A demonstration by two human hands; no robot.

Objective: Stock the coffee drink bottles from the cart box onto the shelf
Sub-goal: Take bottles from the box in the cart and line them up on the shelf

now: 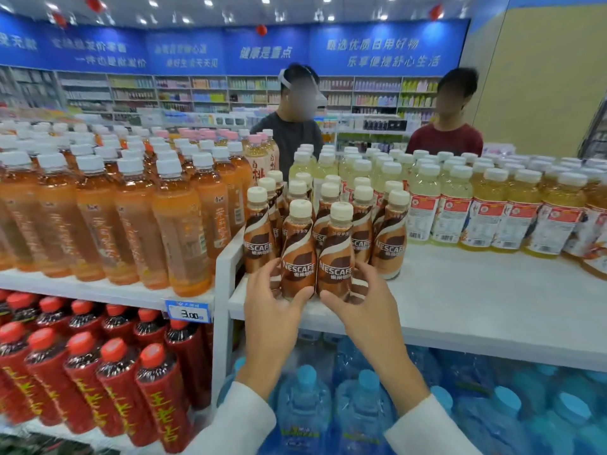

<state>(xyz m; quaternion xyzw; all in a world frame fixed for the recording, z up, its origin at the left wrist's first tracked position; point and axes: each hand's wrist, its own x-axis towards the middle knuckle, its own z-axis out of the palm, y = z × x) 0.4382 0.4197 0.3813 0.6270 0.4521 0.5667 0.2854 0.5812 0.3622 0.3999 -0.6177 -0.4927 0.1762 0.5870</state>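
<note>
Several brown Nescafe coffee bottles with cream caps stand in rows on the white shelf (460,300). Two front bottles stand side by side near the shelf's front edge. My left hand (272,303) grips the base of the left front bottle (298,254), thumb across its front. My right hand (364,303) grips the base of the right front bottle (335,257) the same way. Both bottles are upright and touch each other. The cart box is out of view.
Orange tea bottles (138,211) fill the shelf to the left, behind a white divider (226,254). Pale yellow drinks (486,205) stand to the right. Red-capped bottles (115,372) and blue water jugs (361,412) sit below. Two people stand beyond the shelf.
</note>
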